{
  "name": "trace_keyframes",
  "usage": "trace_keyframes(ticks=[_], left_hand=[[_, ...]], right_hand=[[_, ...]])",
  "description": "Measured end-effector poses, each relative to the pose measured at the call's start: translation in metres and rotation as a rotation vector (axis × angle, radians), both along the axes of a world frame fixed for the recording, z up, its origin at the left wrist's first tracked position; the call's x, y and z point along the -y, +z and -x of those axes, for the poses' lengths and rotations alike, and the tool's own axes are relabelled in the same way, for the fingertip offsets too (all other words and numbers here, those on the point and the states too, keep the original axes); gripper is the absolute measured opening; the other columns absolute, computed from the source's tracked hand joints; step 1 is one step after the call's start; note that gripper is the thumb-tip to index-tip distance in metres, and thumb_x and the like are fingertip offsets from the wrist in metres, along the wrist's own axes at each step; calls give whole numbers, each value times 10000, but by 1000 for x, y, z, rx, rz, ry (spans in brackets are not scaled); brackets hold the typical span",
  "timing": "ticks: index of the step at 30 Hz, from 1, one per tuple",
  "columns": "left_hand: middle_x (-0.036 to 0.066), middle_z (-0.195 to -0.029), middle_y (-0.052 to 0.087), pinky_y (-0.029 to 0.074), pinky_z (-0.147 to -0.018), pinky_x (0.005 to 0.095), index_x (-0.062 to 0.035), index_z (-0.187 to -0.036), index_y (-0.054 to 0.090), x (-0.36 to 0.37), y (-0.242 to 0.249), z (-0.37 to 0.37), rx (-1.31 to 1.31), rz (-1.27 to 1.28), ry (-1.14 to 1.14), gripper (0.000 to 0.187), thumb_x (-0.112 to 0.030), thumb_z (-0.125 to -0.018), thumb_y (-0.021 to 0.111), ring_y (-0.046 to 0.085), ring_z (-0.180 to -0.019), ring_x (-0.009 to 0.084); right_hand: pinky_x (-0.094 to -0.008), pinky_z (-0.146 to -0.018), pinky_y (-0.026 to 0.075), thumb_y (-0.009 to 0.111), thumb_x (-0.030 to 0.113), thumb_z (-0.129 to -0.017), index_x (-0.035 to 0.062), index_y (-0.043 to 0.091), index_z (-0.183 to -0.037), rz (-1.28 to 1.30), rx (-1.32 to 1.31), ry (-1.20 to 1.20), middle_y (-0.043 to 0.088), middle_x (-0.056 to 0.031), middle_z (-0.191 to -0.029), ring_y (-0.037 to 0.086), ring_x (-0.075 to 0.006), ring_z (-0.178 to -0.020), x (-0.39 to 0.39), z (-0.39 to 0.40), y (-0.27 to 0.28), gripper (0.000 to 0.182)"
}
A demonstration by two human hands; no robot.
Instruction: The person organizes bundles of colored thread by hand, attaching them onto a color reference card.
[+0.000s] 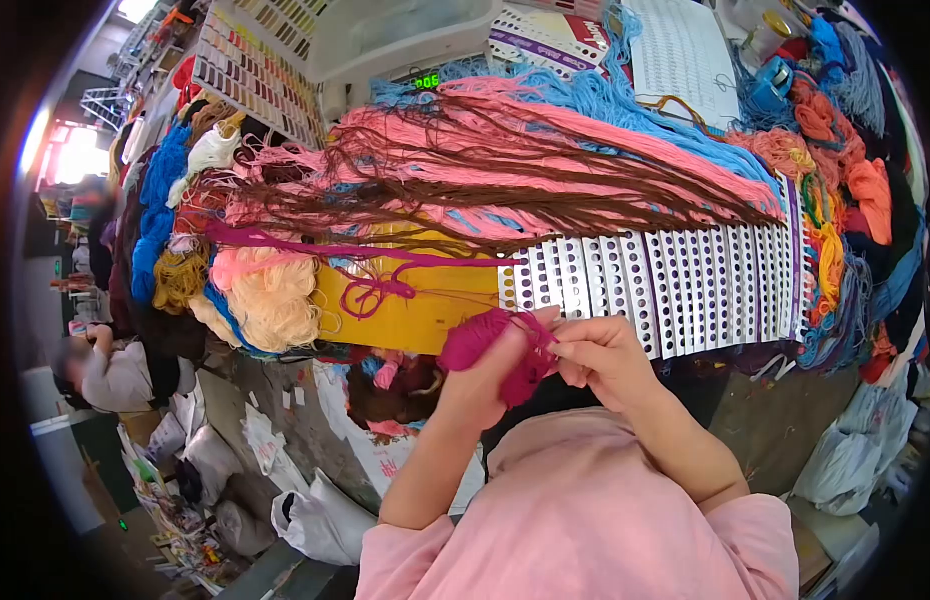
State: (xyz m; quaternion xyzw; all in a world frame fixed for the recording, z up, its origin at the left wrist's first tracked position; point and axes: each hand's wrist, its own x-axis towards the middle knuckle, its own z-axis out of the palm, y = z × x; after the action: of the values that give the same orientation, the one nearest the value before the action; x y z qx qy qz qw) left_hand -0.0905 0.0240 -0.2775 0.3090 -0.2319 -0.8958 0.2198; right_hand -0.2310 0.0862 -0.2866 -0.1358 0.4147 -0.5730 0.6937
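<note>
My left hand [490,375] is closed around a bundle of magenta embroidery thread [470,338], held in front of my chest at the table's near edge. Close beside it, my right hand [607,358] pinches at the bundle's right side with thumb and forefinger, apparently on a strand of the same thread. Past my hands, rows of white punched thread cards [635,285] lie side by side. Brown thread strands [625,200] and pink ones run from the cards' far edge to the left. A loose magenta loop [380,290] rests on a yellow board [385,320].
Blue thread [165,210] and a cream thread heap [270,300] are piled at left. Colour sample cards [255,75] and a translucent plastic bin [405,40] stand at the back. Coloured skeins [870,200] crowd the right. Another person [115,375] sits far left.
</note>
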Motion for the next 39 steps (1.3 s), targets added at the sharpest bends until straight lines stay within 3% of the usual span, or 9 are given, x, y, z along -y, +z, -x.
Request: trace_keyframes(ticks=[2,8,12,16,20,26,30,34,39], left_hand=[[155,-1032,492,400,-772,330,68,-1137,346,-4,-4,2,120,235,-145,428,-235,-836,381,500,-906,214],[143,-928,532,424,-729,347,23,-940,480,3,3,-2,51,-104,183,220,-145,-801,454,531,-826,209],[-28,-530,372,353,-414,188,-35,-781,441,71,15,-106,-92,-42,715,43,-48,-744,459,372,-423,62],[-24,-556,406,306,-435,166,85,-1174,233,97,22,-300,-309,-28,1214,441,-100,-816,412,381,-433,32],[44,-786,564,277,-429,165,121,-1161,223,26,36,-339,-206,-23,1058,432,-109,-836,389,371,-412,20],[56,-817,556,324,-407,125,96,-1085,361,-72,38,-377,187,-34,1672,298,-25,-813,370,425,-447,19],[-22,-577,476,286,-350,142,31,-949,483,-88,24,-301,107,-76,1045,278,65,-681,419,344,-374,5],[46,-663,547,314,-364,185,40,-1021,459,-58,16,-228,638,40,416,418,84,-606,474,419,-397,79],[97,-601,561,413,-425,264,50,-836,515,-34,-8,-242,1234,485,-511,206,19,-632,504,535,-473,134]], right_hand=[[-177,-427,354,523,25,-726,-36,591,-754,6,21,4,565,-61,-676,466,-72,-480,-1,-2,2,95],[-201,-471,392,521,55,-744,-27,575,-866,-38,-132,128,571,-81,-834,510,-85,-581,-1,5,9,156],[-222,-554,410,526,78,-738,1,554,-928,237,-787,223,558,-79,-896,523,-120,-700,0,17,8,207],[-351,-722,395,540,74,-668,-4,515,-931,544,-1436,574,528,-136,-939,500,-285,-857,24,20,5,276],[-330,-784,327,506,165,-694,-13,505,-921,817,-1722,795,469,-124,-998,429,-238,-949,61,-18,-44,289],[-395,-823,299,421,188,-739,33,508,-996,1368,-2058,874,438,-124,-1087,396,-242,-1001,157,-96,-79,313],[-395,-844,292,437,186,-728,59,524,-963,1317,-2130,472,449,-113,-1075,404,-241,-1003,246,-159,-38,280],[-387,-791,336,461,158,-688,55,561,-824,1007,-1854,632,513,-110,-961,459,-248,-935,272,-168,37,198],[-390,-692,379,475,128,-682,48,521,-774,1089,-1455,530,491,-115,-830,476,-285,-803,186,-87,-9,130]])
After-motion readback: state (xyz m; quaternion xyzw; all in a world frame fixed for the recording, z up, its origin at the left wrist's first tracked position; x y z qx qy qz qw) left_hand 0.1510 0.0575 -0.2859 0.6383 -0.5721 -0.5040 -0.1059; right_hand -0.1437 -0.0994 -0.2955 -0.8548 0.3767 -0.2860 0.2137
